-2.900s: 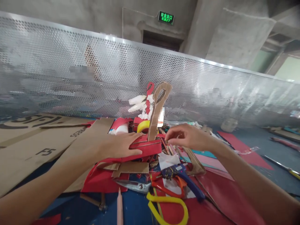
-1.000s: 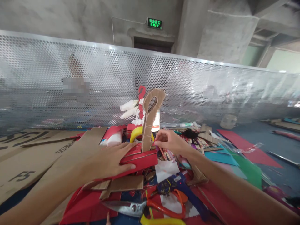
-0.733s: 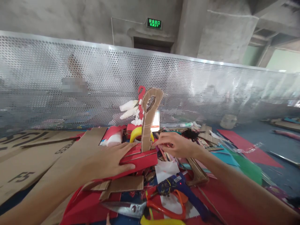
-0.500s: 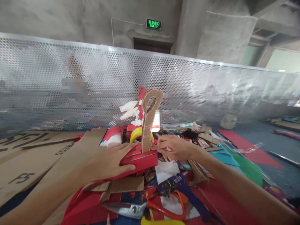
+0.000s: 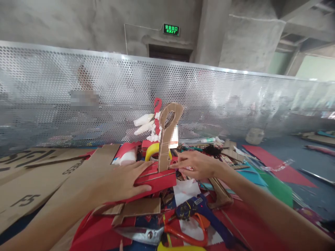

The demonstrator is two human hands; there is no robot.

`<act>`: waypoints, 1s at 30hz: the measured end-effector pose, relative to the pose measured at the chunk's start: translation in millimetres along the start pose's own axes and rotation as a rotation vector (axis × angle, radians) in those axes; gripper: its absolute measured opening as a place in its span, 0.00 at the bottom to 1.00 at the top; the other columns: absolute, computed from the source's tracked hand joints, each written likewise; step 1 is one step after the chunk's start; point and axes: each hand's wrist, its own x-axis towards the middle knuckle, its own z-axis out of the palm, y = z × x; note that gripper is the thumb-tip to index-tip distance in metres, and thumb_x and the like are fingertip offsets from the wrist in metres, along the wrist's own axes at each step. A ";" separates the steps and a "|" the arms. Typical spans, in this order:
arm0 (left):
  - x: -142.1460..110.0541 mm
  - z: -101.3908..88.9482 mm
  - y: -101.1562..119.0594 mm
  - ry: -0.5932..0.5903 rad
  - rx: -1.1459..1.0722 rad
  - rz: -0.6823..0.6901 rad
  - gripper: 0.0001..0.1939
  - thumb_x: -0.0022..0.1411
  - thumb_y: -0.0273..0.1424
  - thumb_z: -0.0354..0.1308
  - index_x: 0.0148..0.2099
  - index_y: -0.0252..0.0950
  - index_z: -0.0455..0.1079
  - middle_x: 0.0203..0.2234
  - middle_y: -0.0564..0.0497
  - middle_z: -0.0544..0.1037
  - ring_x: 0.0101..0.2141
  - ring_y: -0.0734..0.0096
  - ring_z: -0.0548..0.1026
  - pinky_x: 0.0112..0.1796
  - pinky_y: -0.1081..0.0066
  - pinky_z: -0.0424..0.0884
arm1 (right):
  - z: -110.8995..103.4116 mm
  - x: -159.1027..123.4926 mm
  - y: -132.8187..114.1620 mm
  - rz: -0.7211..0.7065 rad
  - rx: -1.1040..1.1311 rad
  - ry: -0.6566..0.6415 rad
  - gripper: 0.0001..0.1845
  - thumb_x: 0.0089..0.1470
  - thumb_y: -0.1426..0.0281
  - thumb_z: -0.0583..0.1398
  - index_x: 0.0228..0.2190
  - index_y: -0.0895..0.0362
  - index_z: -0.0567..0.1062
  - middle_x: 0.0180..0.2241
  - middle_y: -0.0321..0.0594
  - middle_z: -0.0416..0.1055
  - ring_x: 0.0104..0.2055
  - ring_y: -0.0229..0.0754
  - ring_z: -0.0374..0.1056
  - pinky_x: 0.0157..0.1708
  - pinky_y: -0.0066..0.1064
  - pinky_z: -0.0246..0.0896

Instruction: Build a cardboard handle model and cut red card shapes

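Observation:
A red cardboard box-like piece point(image 5: 158, 182) lies in the middle, and an upright brown cardboard loop point(image 5: 164, 150) stands in its slotted top. My left hand point(image 5: 124, 181) grips the red piece's left end, fingers over the top and thumb along the front face. At the other end is my right hand point(image 5: 196, 164), its index finger stretched out to the red piece beside the loop's base. The other right fingers are partly bent, and nothing shows in them. Just in front lie a blue glue gun point(image 5: 209, 216) and orange-handled scissors point(image 5: 149, 234).
A roll of yellow tape point(image 5: 152, 150) sits behind the loop. Flat brown cardboard point(image 5: 34, 174) covers the left side. Coloured sheets, including a green sheet point(image 5: 277, 184), and scraps crowd the right. A perforated metal screen point(image 5: 117, 90) runs across the back.
The loop's top has tilted slightly to the right. My right index finger has straightened a little toward the loop's base. My left hand keeps its place.

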 end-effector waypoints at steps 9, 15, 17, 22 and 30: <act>-0.7 0.6 -3.1 0.006 0.011 -0.011 0.37 0.65 0.53 0.50 0.70 0.43 0.55 0.63 0.44 0.69 0.57 0.47 0.71 0.55 0.55 0.66 | -2.9 -0.8 -0.8 0.042 0.055 0.013 0.20 0.67 0.66 0.54 0.56 0.50 0.75 0.43 0.44 0.73 0.43 0.44 0.68 0.45 0.35 0.62; -0.1 2.0 -5.5 0.013 -0.016 0.011 0.39 0.65 0.55 0.49 0.71 0.43 0.53 0.63 0.44 0.68 0.57 0.48 0.70 0.55 0.56 0.66 | 2.5 -1.1 2.4 0.034 0.087 0.023 0.20 0.66 0.66 0.54 0.57 0.49 0.75 0.45 0.44 0.73 0.44 0.43 0.69 0.47 0.36 0.63; 0.3 2.2 -7.5 0.003 -0.020 -0.004 0.40 0.64 0.57 0.48 0.71 0.44 0.53 0.63 0.43 0.68 0.57 0.47 0.71 0.55 0.55 0.66 | 2.4 -1.3 2.2 0.037 0.108 0.033 0.20 0.66 0.66 0.54 0.57 0.49 0.74 0.45 0.44 0.73 0.44 0.43 0.69 0.46 0.36 0.62; 0.9 1.4 -8.9 0.004 -0.044 0.012 0.39 0.66 0.55 0.49 0.71 0.43 0.52 0.64 0.43 0.66 0.58 0.48 0.69 0.55 0.57 0.66 | -2.4 -1.5 -1.2 0.117 0.192 0.082 0.23 0.66 0.65 0.55 0.60 0.48 0.70 0.38 0.40 0.72 0.33 0.38 0.65 0.35 0.31 0.60; -3.6 -21.6 -14.6 0.076 0.033 -0.057 0.36 0.67 0.53 0.47 0.70 0.40 0.54 0.64 0.43 0.65 0.58 0.51 0.69 0.54 0.58 0.66 | -1.4 3.5 -10.9 0.295 0.212 0.157 0.31 0.60 0.57 0.61 0.62 0.52 0.65 0.49 0.46 0.73 0.43 0.47 0.70 0.47 0.39 0.64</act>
